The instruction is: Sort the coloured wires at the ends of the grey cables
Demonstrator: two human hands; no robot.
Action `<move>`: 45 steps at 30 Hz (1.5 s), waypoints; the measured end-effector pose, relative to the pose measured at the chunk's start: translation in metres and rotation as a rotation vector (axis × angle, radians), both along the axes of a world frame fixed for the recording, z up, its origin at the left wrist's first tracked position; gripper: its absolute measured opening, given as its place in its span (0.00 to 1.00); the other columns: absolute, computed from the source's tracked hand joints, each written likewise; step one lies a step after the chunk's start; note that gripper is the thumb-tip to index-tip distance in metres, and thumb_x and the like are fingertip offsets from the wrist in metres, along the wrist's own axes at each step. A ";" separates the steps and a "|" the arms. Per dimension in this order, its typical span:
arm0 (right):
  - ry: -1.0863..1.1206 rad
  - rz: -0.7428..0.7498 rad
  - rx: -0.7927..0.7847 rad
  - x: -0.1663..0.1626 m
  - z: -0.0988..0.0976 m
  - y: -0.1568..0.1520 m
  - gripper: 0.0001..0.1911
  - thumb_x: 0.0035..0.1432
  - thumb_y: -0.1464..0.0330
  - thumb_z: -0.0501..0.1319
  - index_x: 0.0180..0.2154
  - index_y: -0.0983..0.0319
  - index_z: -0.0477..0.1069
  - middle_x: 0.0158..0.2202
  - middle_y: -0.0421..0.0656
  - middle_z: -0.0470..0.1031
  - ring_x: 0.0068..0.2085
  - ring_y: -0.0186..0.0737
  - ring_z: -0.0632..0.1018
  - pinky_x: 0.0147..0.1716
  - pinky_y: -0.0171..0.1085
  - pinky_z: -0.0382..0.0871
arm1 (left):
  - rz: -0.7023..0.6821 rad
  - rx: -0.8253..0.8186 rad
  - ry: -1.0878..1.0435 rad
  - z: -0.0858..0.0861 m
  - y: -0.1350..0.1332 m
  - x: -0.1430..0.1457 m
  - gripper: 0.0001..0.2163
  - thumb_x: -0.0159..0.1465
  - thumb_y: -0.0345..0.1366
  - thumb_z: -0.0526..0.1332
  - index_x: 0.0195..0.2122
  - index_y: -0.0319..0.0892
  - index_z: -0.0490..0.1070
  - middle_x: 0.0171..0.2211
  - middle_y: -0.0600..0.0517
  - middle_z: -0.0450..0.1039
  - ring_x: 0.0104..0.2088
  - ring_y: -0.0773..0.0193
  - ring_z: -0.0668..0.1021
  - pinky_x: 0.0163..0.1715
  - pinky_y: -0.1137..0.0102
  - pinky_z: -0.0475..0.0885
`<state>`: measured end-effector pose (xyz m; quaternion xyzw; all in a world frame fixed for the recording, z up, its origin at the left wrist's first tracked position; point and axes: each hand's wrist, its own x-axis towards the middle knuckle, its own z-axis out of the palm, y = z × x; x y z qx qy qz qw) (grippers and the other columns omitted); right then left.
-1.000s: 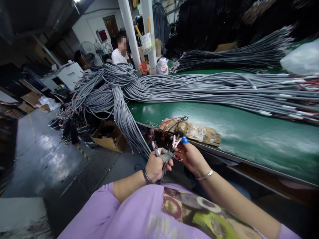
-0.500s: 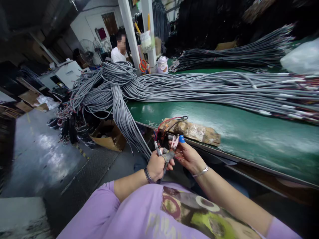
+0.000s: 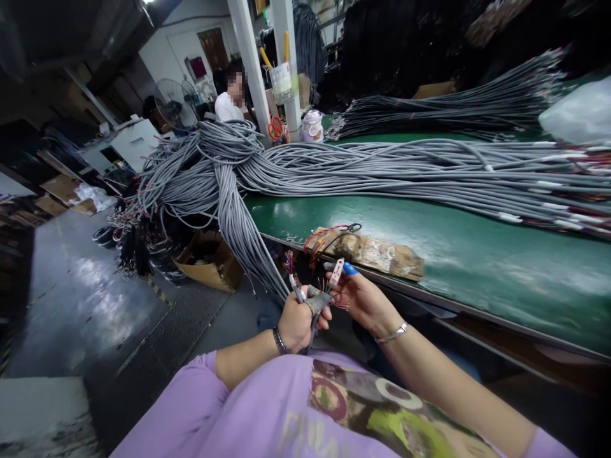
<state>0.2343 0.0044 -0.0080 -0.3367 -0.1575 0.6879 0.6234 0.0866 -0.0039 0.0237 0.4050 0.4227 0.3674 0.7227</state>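
Note:
My left hand (image 3: 296, 321) is closed around the stripped end of a grey cable (image 3: 248, 242), with thin coloured wires fanning out above the fist. The thumb wears a grey finger cot. My right hand (image 3: 361, 299) sits just to the right, touching it, and pinches a small pink cutter (image 3: 335, 272) near the wire ends; one fingertip wears a blue cot. Both hands hover below the front edge of the green table (image 3: 453, 254). The cable runs up to a big heap of grey cables (image 3: 382, 168) on the table.
A taped wooden block (image 3: 370, 249) with loose red and black wires lies at the table edge. A cardboard box (image 3: 207, 261) stands on the floor at the left. Another person (image 3: 229, 98) sits far back by a white pillar (image 3: 248, 63). A fan stands there too.
The pink cutter in my right hand was spread open before and is now closed. Both hands stay almost in place at the wire ends.

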 end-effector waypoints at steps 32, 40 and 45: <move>0.088 0.072 0.012 0.003 -0.004 -0.010 0.24 0.52 0.45 0.62 0.35 0.60 0.76 0.29 0.42 0.77 0.28 0.35 0.75 0.26 0.33 0.70 | 0.038 -0.016 0.023 -0.003 -0.004 0.001 0.19 0.47 0.47 0.70 0.24 0.40 0.64 0.16 0.55 0.70 0.12 0.73 0.68 0.12 0.77 0.55; -0.036 0.131 0.013 0.011 0.005 -0.005 0.19 0.51 0.51 0.67 0.33 0.61 0.75 0.27 0.41 0.75 0.26 0.34 0.72 0.27 0.34 0.68 | 0.085 0.017 0.003 0.000 0.000 0.002 0.17 0.47 0.46 0.69 0.25 0.40 0.65 0.16 0.56 0.70 0.12 0.74 0.67 0.12 0.78 0.55; -0.204 -0.052 0.041 0.001 0.006 0.001 0.19 0.45 0.52 0.70 0.28 0.60 0.73 0.21 0.37 0.70 0.23 0.33 0.67 0.25 0.35 0.64 | 0.138 0.028 -0.030 0.005 0.005 0.007 0.17 0.48 0.46 0.69 0.26 0.40 0.65 0.16 0.57 0.70 0.12 0.74 0.68 0.12 0.78 0.55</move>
